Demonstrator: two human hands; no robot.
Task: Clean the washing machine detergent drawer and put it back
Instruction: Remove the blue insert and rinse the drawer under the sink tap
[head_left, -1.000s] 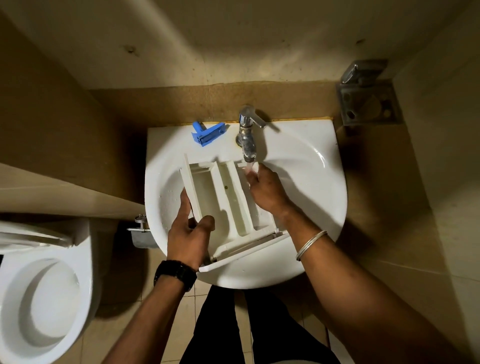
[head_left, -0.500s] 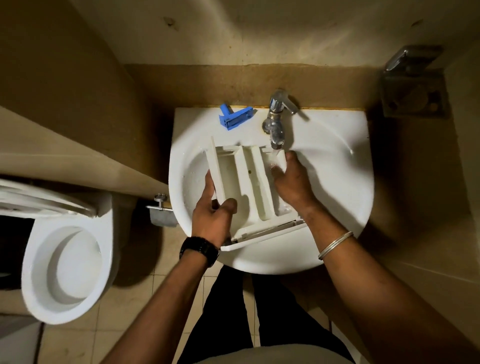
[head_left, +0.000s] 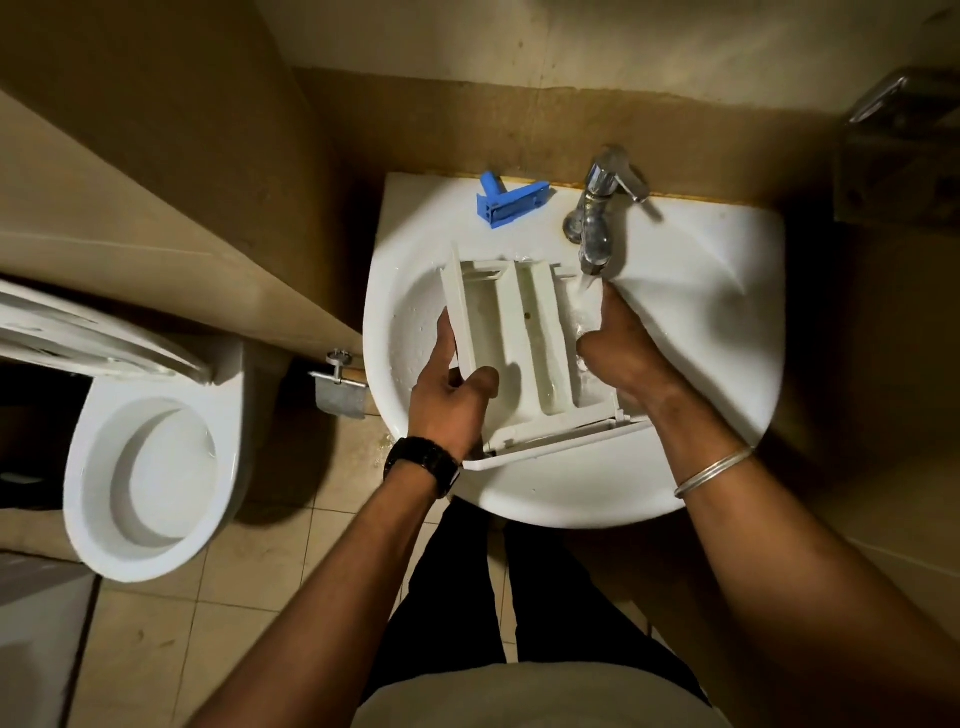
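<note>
The white detergent drawer (head_left: 524, 338) lies in the white sink (head_left: 701, 291), its front panel toward me. My left hand (head_left: 452, 400) grips the drawer's left wall, thumb inside the left compartment. My right hand (head_left: 623, 353) rests in the drawer's right compartment, fingers pressed down under the running water. A chrome tap (head_left: 597, 223) pours a thin stream onto the drawer's far right corner. A blue plastic insert (head_left: 511, 202) lies on the sink's back ledge, left of the tap.
A white toilet (head_left: 150, 467) with its seat up stands at the left. A metal valve (head_left: 335, 384) sticks out beside the sink. A metal wall fitting (head_left: 898, 150) hangs at the upper right. Tiled floor lies below.
The view has shifted, so the sink sits further right. My right hand has slid a little lower inside the drawer's right compartment. My left hand keeps its hold.
</note>
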